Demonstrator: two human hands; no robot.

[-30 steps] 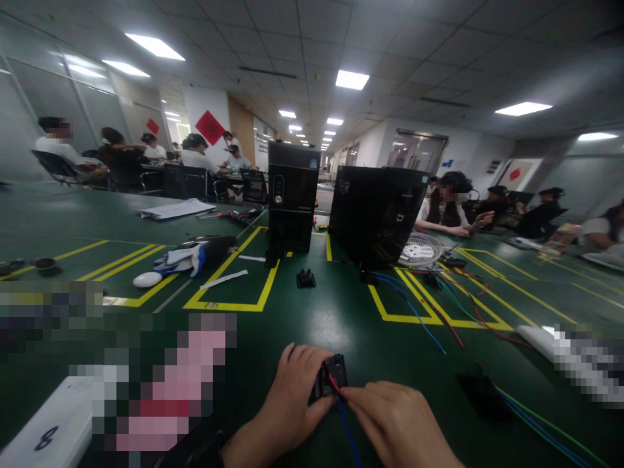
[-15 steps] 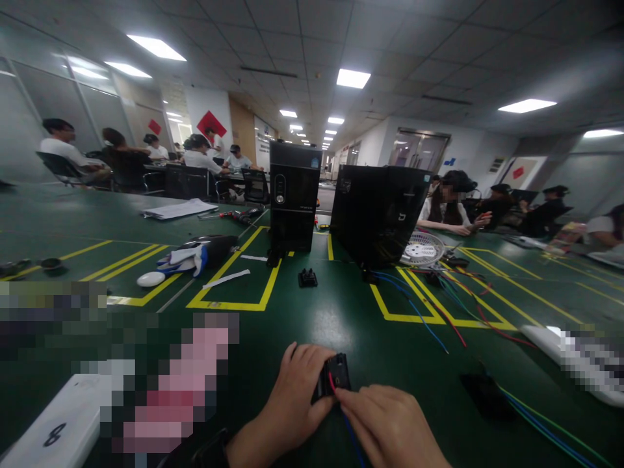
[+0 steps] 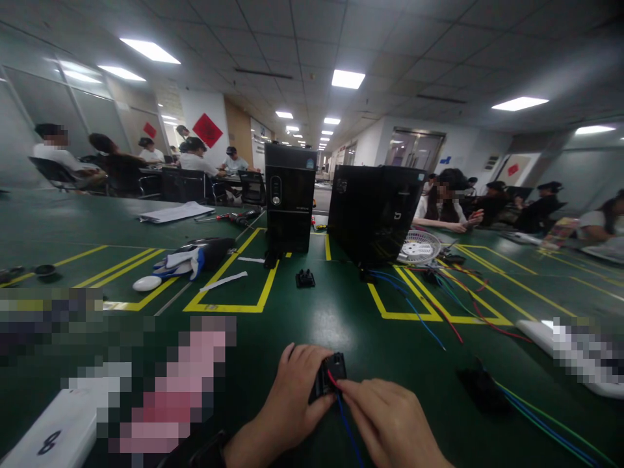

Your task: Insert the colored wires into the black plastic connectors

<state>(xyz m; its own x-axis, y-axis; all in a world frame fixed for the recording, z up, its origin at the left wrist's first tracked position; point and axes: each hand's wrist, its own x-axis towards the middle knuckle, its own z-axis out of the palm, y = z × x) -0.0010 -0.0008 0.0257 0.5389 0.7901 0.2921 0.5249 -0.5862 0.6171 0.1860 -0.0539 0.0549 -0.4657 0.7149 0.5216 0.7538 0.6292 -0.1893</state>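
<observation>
At the bottom centre, my left hand (image 3: 295, 393) is closed around a small black plastic housing (image 3: 338, 364), keeping it on or just over the green table. My right hand (image 3: 390, 413) pinches a short red wire (image 3: 332, 376) at the near side of that housing. The red wire's upper end lies against the housing; whether it sits inside an opening I cannot tell. A blue wire (image 3: 349, 429) runs down from the housing, between my hands, to the bottom edge. Further up the table stands a similar black plastic part (image 3: 305, 279).
Two black computer towers (image 3: 288, 201) (image 3: 375, 214) stand ahead. Loose wires (image 3: 424, 312) and a white fan grille (image 3: 418, 247) lie right. Nearer is a black part with wires (image 3: 485, 390). Gloves (image 3: 182, 263) and a white case (image 3: 53, 422) lie left. Other people sit beyond.
The camera view has shifted slightly, so the surroundings sit a little further left. More of the blue wire shows beneath the housing. Both hands keep nearly the same grip.
</observation>
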